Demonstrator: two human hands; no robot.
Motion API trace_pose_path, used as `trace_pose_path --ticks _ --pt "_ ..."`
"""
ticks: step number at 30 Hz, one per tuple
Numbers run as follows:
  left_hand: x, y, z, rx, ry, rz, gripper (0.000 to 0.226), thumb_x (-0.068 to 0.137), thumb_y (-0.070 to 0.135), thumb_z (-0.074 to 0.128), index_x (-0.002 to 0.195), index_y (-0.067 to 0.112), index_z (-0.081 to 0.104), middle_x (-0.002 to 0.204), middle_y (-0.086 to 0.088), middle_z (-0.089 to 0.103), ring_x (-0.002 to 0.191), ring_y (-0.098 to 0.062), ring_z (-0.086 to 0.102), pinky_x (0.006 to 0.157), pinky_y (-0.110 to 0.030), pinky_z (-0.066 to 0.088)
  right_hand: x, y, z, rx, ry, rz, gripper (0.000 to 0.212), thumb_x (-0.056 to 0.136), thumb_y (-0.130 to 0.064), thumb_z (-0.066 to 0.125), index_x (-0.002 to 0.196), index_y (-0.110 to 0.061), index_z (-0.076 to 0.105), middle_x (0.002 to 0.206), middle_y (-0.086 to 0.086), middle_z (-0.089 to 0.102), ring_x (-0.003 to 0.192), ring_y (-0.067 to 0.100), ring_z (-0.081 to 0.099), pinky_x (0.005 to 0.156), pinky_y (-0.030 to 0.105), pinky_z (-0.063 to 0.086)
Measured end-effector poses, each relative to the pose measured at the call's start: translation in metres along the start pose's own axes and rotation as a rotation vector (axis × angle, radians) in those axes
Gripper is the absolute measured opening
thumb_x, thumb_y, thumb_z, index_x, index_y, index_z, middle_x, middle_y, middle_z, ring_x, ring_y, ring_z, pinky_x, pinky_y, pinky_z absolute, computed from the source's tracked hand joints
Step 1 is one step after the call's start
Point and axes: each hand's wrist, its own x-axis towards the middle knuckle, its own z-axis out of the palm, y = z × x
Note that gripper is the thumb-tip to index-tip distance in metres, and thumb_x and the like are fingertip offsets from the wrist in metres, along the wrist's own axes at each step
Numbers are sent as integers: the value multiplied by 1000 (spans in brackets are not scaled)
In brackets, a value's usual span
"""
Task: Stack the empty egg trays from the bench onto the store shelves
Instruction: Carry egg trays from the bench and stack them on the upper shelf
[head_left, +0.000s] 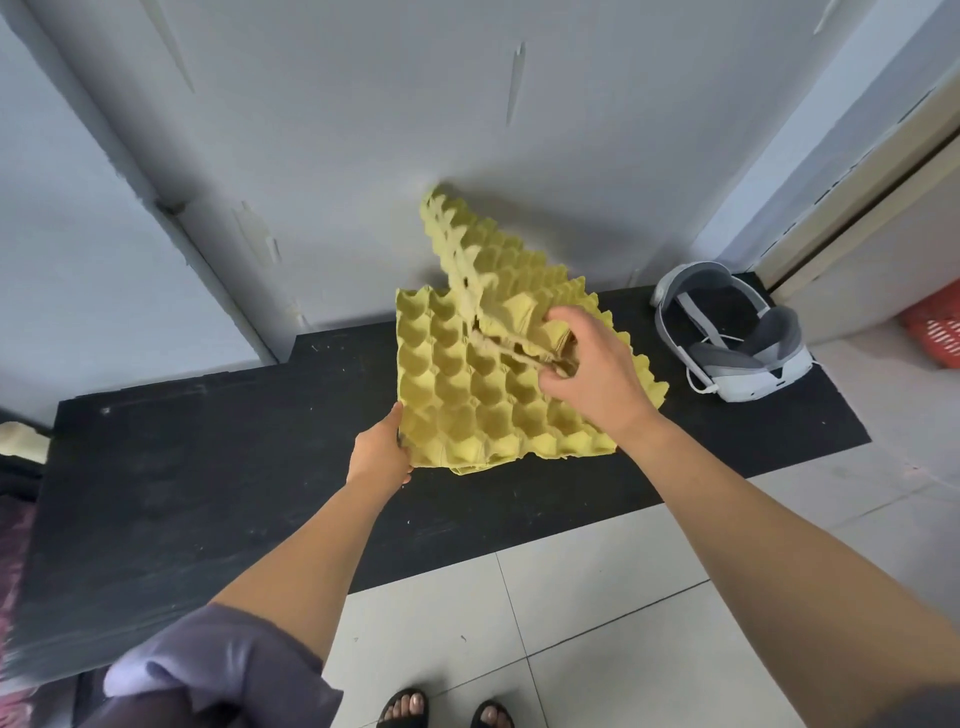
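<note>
white headset (737, 340), red basket (935, 325), tiled floor (597, 623)

A low black bench (208, 467) runs along a pale grey wall (363, 130), its surface scuffed and flecked. A stack of yellow egg trays (457, 395) rests on it, one tray (483, 249) tilted up against the wall behind the stack. To the right of the stack lies a white-and-grey headset (737, 332). A pale tiled floor (597, 597) borders the bench's front edge.
</note>
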Motion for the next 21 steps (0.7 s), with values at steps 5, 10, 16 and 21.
trace_pose_path --ticks 5,10,16,21 --pt "-4 -4 7 -62 -54 16 60 94 9 42 148 29 25 102 -9 60 79 -26 62 65 -31 54 5 4 -4 -86 -61 -69 48 76 -13 70 121 -17 53 103 3 58 88 17 49 79 28 40" --pt "-12 16 -5 -90 -27 82 26 98 19 39 112 17 60 91 -4 59 86 -23 51 64 -28 42 -12 5 17 -274 -154 -214 46 77 -16 73 120 -14 55 106 7 62 90 19 52 80 35 46" --pt "-31 64 -28 -856 -248 4 42 97 48 39 119 18 59 110 -5 69 98 -23 66 84 -43 54 -22 2 23 -446 -165 -295 52 64 -15 83 111 -16 60 93 8 66 86 32 62 66 46 52" --pt "-52 93 -39 -977 -235 9 34 91 -3 48 123 8 51 102 -8 65 82 -23 66 64 -37 57 -23 -10 6 -502 -148 -272 50 67 -18 81 110 -19 58 96 5 66 90 32 61 70 45 51"
